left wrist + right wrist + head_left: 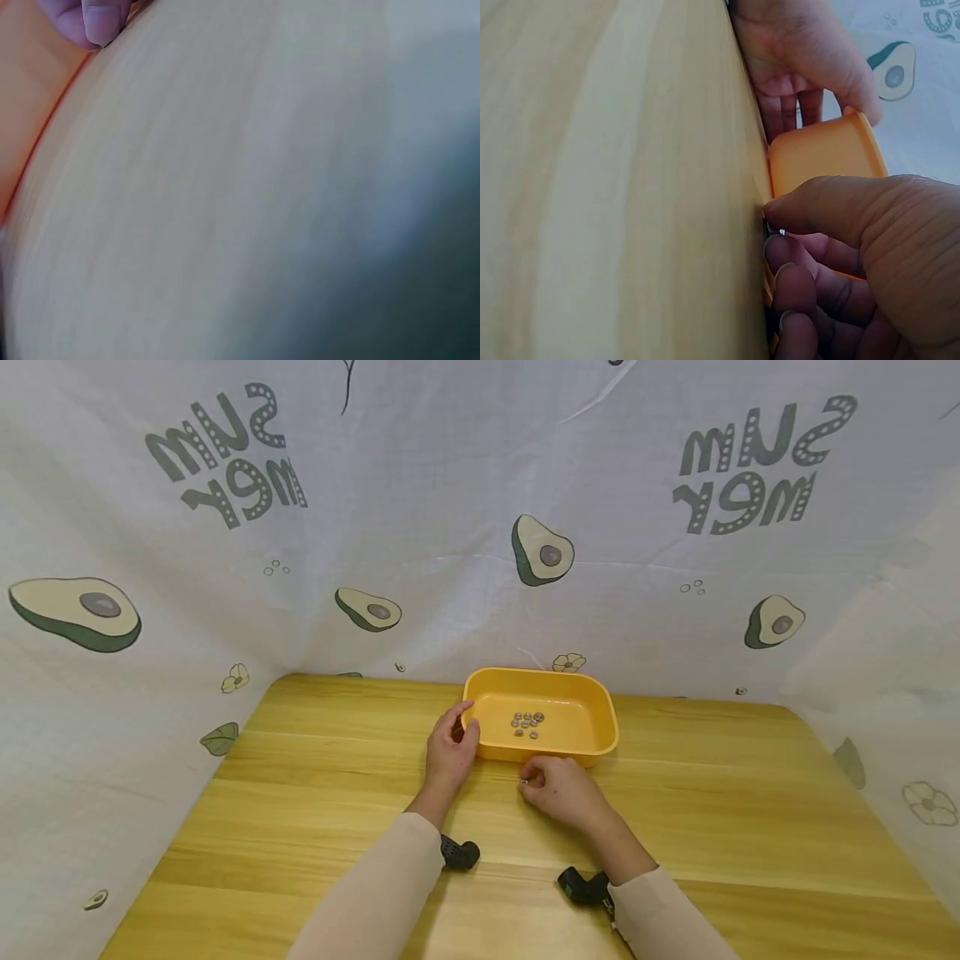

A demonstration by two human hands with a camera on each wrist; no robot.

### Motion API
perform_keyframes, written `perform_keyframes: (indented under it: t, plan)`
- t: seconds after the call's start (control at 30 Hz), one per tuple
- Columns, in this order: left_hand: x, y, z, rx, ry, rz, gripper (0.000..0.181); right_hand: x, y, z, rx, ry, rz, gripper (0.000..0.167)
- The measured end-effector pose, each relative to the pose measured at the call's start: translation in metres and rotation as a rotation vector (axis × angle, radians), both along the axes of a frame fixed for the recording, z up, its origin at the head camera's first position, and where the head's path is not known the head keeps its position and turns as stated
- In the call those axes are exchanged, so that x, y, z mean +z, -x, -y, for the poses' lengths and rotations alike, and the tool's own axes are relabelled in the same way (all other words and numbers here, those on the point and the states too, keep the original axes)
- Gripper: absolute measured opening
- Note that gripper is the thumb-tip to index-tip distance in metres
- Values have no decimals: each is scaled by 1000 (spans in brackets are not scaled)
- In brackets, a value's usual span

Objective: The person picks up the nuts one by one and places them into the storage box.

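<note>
A yellow plastic bin (540,751) stands on the wooden table, holding several small round metal pieces (527,723) that look like nuts. My left hand (450,756) grips its left wall near the front corner, the thumb at the rim and the other fingers outside. Just in front of the bin, my right hand (562,789) pinches a small shiny metal piece (781,232) between thumb and index finger, close to the tabletop. Most of that piece is hidden by the fingertips. Only fingertips (103,24) beside the orange-looking wall show in the left wrist view.
A white cloth (450,527) printed with avocados and lettering hangs behind the table and at both sides. The wooden tabletop (337,760) extends to the left and right of the bin. Black wrist devices (459,853) sit at both sleeves.
</note>
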State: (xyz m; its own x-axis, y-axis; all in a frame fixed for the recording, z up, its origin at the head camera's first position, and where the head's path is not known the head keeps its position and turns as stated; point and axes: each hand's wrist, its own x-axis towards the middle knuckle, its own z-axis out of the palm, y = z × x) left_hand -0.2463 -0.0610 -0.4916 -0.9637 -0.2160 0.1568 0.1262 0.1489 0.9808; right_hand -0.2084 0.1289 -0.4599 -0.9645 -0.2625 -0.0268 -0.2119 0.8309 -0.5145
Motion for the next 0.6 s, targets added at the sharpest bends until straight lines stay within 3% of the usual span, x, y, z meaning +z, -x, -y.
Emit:
perform_keyframes:
  t: [0.6]
  plan:
    - [-2, 1, 2, -2, 32, -11, 37, 1, 2, 4, -10, -9, 13, 14]
